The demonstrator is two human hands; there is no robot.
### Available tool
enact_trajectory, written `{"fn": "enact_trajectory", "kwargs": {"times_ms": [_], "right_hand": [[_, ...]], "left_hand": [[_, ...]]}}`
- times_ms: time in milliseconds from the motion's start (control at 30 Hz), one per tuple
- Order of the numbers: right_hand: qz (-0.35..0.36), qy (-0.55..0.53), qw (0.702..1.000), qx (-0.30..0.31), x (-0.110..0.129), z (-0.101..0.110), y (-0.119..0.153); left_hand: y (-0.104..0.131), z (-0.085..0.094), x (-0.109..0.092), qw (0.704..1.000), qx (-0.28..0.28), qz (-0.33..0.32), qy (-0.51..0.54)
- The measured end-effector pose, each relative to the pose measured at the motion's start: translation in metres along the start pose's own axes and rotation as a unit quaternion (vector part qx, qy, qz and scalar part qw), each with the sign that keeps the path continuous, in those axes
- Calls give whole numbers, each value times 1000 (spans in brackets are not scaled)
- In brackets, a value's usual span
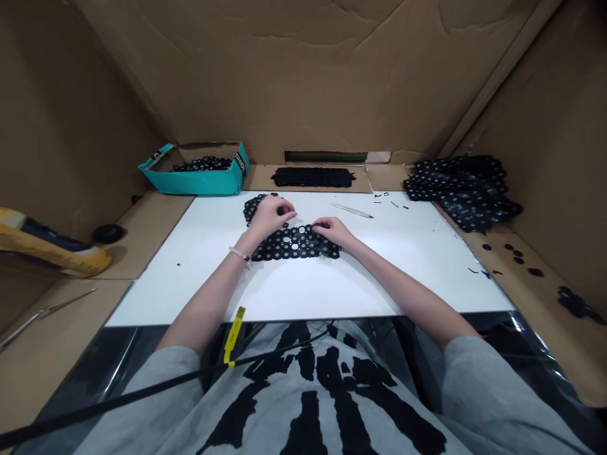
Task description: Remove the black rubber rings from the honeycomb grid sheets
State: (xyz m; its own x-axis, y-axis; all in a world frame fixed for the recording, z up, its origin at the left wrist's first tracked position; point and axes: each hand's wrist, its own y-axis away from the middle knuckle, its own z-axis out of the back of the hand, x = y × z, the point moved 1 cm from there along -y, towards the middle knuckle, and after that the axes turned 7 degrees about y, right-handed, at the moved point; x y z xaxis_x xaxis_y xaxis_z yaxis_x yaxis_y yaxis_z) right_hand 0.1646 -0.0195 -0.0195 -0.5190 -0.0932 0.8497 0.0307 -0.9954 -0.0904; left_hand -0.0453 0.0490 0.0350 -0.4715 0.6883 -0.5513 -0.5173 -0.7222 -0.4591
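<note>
A black sheet of joined rings with round holes (296,246) lies on a white board (403,272) in front of me. My right hand (336,232) pinches the sheet's upper edge, towards its right end. Above the sheet's left part is my left hand (270,216), its fingers curled and the thumb near the fingertips. Whatever small thing it may hold cannot be made out. Beneath and behind that hand shows another black ringed part (251,207); whether it joins the sheet is hidden. A few openings in the sheet look larger and whiter than the others.
Behind the board stand a teal box (199,183) of black ringed pieces and a black bundle (313,177). A clear pen (353,210) lies on the board. More black dotted material (469,186) is piled right. Scissors (45,311) and a yellow bottle (52,243) lie left.
</note>
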Motion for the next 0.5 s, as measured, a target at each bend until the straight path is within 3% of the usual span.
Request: {"fn": "enact_trajectory", "kwargs": {"times_ms": [67, 133, 267, 500], "right_hand": [[11, 0, 1000, 5, 1, 0, 1], [29, -4, 1000, 10, 2, 1, 1], [49, -25, 998, 26, 4, 3, 2], [49, -36, 997, 41, 5, 5, 4]], "left_hand": [[2, -9, -13, 995, 88, -27, 24], [5, -18, -18, 992, 121, -32, 25], [7, -28, -16, 992, 121, -18, 38], [7, -29, -17, 991, 119, 6, 57]]}}
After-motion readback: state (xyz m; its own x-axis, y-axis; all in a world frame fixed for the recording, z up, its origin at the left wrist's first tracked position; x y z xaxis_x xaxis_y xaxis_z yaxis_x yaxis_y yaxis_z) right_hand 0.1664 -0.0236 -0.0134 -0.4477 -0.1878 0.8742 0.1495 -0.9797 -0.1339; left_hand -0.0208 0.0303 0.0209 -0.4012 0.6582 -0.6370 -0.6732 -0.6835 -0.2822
